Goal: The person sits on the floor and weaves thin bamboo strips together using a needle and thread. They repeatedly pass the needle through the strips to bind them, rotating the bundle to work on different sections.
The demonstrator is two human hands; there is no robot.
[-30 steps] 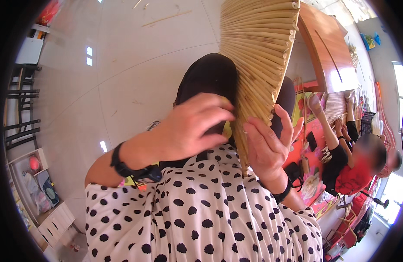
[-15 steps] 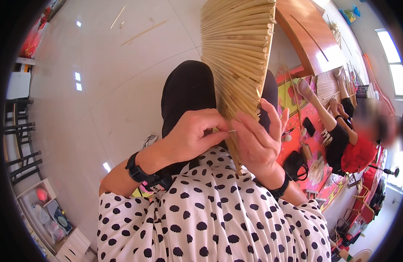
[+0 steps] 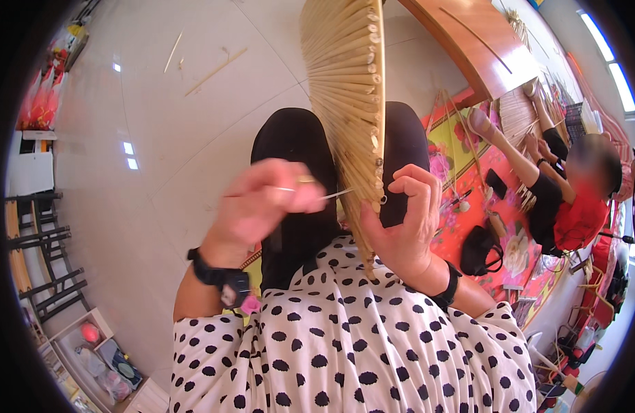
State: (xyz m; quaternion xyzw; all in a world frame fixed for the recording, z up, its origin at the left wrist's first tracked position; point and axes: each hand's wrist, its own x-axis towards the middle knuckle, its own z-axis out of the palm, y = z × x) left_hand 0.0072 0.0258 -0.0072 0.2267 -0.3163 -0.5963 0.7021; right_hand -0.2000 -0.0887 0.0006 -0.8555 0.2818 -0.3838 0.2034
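Observation:
A mat of straw-coloured reed stalks (image 3: 345,103) stands on edge between my black-clad knees, its cut stalk ends forming the right-hand edge. My left hand (image 3: 266,203), smeared by motion, is closed on a thin white thread (image 3: 334,195) to the left of the mat. That thread stretches from my fingers to the mat's near part. At the mat's lower right edge, my right hand (image 3: 407,230) has its thumb pressed against the stalks. Its other fingers are curled, with a gap between index finger and thumb; any fingers behind the mat are hidden.
To the right, another person in a red top (image 3: 579,217) sits on a flowered cloth (image 3: 517,258). A black bag (image 3: 479,251) lies nearer me. A brown wooden table (image 3: 462,41) is at the far right, dark stools (image 3: 45,241) at the left. Loose stalks (image 3: 217,71) lie on the floor.
My left hand has drawn away from the mat to the left, the thread now stretched out. My right index finger has parted from the thumb. The mat's far end has swung left.

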